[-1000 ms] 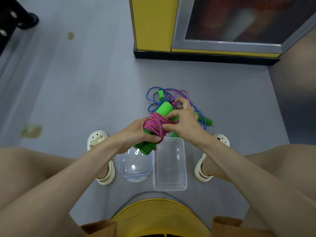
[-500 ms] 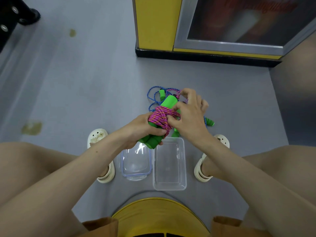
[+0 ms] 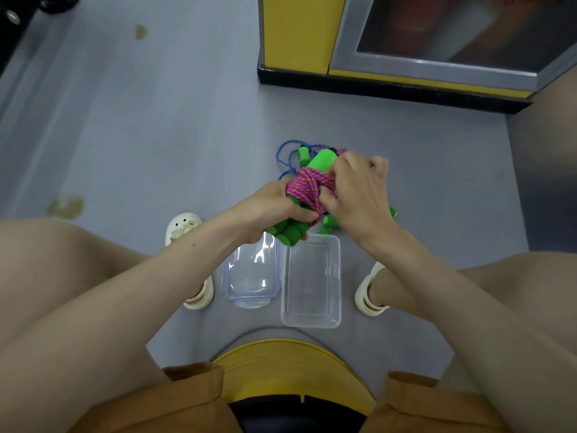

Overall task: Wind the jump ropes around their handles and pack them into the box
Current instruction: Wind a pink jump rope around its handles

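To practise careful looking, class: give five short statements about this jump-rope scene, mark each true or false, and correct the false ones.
1. The left hand grips the green handles, which are wrapped in pink rope. True.
2. The right hand lies flat on the floor. False: its fingers pinch the pink rope.
3. A blue rope lies on the floor beyond the hands. True.
4. The clear box already holds a rope. False: no rope lies in it.
5. The lid is snapped onto the clear box. False: it lies beside the box on the floor.
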A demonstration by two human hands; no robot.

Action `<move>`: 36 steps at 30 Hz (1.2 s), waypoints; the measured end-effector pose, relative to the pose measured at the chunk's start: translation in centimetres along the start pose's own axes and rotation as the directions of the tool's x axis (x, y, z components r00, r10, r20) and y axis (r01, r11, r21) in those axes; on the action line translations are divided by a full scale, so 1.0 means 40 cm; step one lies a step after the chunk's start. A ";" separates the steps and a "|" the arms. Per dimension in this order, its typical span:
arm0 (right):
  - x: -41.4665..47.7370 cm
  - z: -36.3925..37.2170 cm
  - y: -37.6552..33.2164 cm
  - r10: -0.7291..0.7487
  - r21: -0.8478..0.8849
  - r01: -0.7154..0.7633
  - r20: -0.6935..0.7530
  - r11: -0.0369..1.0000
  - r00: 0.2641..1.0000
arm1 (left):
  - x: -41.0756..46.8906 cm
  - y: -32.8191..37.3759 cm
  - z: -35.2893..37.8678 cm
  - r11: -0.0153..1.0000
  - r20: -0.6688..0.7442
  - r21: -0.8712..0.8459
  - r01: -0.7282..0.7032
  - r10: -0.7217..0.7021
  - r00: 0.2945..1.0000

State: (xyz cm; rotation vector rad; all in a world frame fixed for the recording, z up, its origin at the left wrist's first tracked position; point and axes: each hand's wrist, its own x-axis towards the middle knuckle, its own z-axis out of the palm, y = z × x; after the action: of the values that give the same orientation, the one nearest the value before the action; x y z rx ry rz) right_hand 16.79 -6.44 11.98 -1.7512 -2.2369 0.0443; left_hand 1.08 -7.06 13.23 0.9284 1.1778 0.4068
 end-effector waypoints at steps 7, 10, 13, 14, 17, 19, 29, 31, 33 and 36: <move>-0.016 0.024 0.013 -0.026 0.127 -0.022 0.369 0.992 0.929 | -0.008 -0.045 -0.003 0.993 0.003 0.087 0.078 -0.078 0.997; -0.021 0.028 0.004 -0.019 0.090 -0.013 0.348 0.996 0.937 | -0.002 -0.047 -0.005 0.988 0.023 0.101 0.120 -0.123 0.992; -0.026 0.027 0.000 0.005 0.005 -0.007 0.327 1.000 0.945 | 0.001 -0.039 0.003 0.985 0.017 0.101 0.141 -0.144 0.989; -0.027 0.025 0.000 0.010 -0.008 -0.008 0.303 1.000 0.953 | 0.002 -0.034 0.005 0.986 0.011 0.098 0.137 -0.138 0.990; -0.026 0.018 -0.004 0.036 -0.051 -0.025 0.229 0.998 0.973 | 0.008 -0.023 0.010 0.991 -0.021 0.086 0.105 -0.104 0.994; -0.026 0.014 -0.004 0.058 -0.095 -0.040 0.206 0.995 0.977 | 0.011 -0.021 0.017 0.994 -0.046 0.073 0.085 -0.082 0.996; -0.024 0.029 -0.026 0.075 -0.103 -0.070 0.048 0.992 0.996 | 0.004 -0.013 0.030 0.998 -0.055 0.030 0.059 -0.057 0.997; -0.028 0.031 -0.031 0.099 -0.049 -0.096 0.061 0.994 0.993 | 0.002 -0.014 0.025 0.997 -0.057 0.050 0.051 -0.049 0.997; -0.026 0.020 -0.037 0.106 -0.070 -0.098 0.132 0.993 0.985 | 0.000 -0.013 0.020 0.997 -0.058 0.061 0.056 -0.052 0.997; -0.013 0.000 -0.022 0.103 -0.015 -0.103 0.284 0.995 0.953 | 0.000 -0.012 0.012 0.995 -0.056 0.059 0.083 -0.080 0.995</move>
State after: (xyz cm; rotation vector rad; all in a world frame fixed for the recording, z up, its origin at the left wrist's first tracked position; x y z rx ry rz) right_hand 16.09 -7.17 12.06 -1.9686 -2.3329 0.3395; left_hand 1.43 -7.53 12.88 0.9234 1.2787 0.3334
